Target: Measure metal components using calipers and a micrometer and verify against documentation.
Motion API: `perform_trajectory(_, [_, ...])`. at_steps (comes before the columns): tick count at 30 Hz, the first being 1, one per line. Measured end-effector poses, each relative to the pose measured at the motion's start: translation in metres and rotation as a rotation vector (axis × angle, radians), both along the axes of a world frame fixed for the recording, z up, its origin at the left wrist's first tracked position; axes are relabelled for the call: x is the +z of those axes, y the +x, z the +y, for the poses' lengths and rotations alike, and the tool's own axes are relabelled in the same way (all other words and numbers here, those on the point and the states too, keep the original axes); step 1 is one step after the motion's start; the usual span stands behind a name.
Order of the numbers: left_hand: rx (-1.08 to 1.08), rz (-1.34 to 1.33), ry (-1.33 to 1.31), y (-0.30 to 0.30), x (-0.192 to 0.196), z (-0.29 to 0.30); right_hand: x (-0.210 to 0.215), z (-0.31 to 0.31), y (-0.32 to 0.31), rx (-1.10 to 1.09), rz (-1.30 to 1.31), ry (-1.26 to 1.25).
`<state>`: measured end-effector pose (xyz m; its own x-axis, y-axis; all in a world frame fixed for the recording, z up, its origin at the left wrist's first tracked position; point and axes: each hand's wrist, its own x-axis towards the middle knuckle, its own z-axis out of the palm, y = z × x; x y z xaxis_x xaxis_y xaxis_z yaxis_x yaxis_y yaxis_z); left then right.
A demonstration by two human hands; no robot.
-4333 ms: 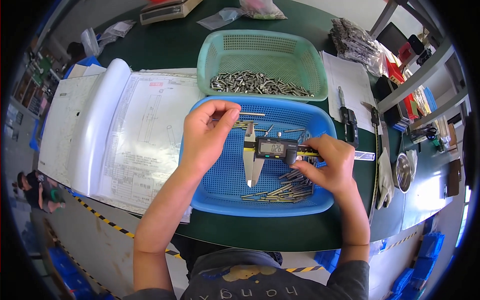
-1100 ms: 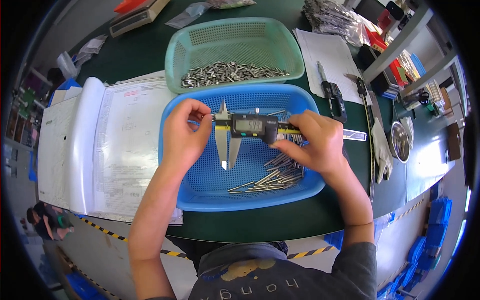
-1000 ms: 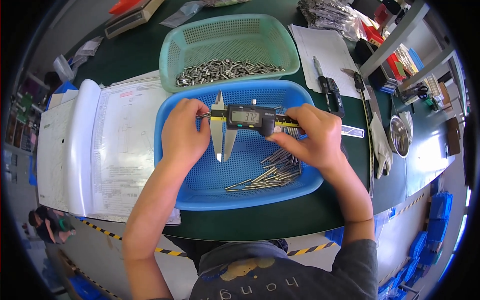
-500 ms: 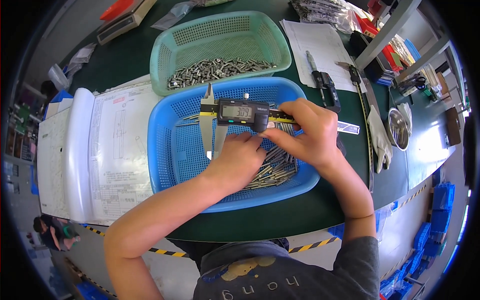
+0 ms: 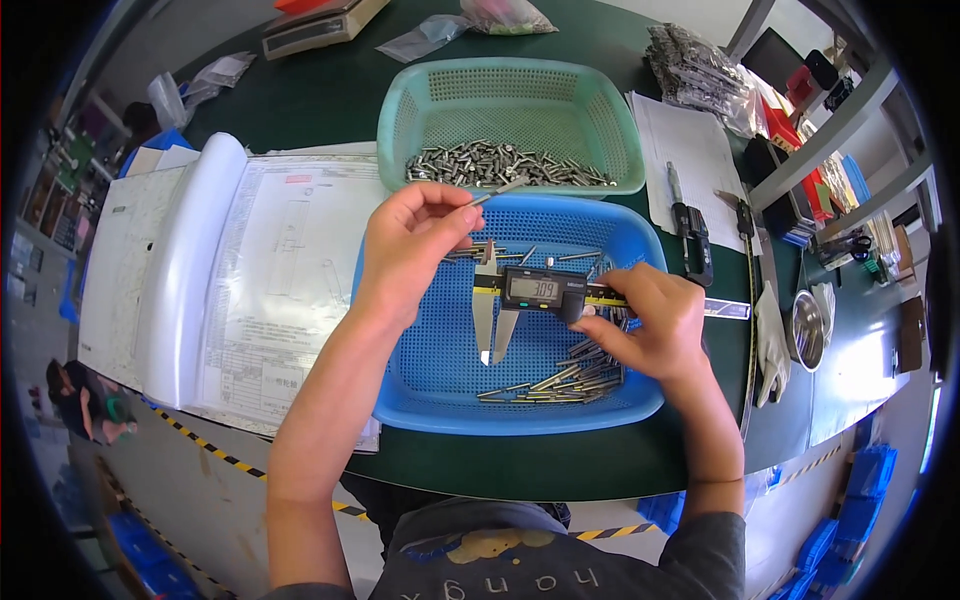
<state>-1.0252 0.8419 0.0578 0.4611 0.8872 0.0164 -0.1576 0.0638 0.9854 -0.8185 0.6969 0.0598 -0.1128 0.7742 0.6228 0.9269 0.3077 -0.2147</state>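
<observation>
My right hand (image 5: 650, 325) grips a digital caliper (image 5: 530, 292) by its slider, over a blue plastic basket (image 5: 420, 400). The caliper's jaws point down toward me. My left hand (image 5: 405, 250) is raised over the basket's far left corner and pinches a thin metal pin (image 5: 497, 190) between thumb and fingertips, its tip pointing toward the teal basket (image 5: 505, 95) behind. Several loose metal pins (image 5: 560, 380) lie in the blue basket near my right hand. More pins (image 5: 500, 165) are heaped in the teal basket.
An open binder with drawing sheets (image 5: 240, 270) lies left of the baskets. A second caliper (image 5: 690, 230) and papers (image 5: 690, 160) lie to the right, along with a white glove (image 5: 770, 330), a metal bowl (image 5: 808, 330) and shelving (image 5: 840, 110). A person (image 5: 85, 405) stands on the floor at lower left.
My left hand reached into the pins by my right hand, then rose to the far left with one pin. The caliper stayed in my right hand.
</observation>
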Motion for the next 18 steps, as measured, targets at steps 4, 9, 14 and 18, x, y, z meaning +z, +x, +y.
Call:
perform_trajectory(4, [-0.007,-0.015,-0.028,-0.0017,-0.0002,-0.0007,0.0012,-0.0003,-0.0009,-0.021,-0.016,-0.033])
perform_trajectory(9, [0.01,-0.026,-0.036,-0.0022,0.0,-0.0004,-0.0001,0.0009,-0.0012,-0.036,0.004,-0.019])
perform_trajectory(14, [-0.003,-0.048,-0.035,-0.0019,0.0026,-0.0037,0.0004,-0.0001,-0.0016,-0.046,0.0,-0.031])
perform_trajectory(18, [-0.012,-0.032,-0.052,-0.0025,0.0058,-0.0071,0.0012,-0.0007,-0.0014,-0.055,-0.018,-0.043])
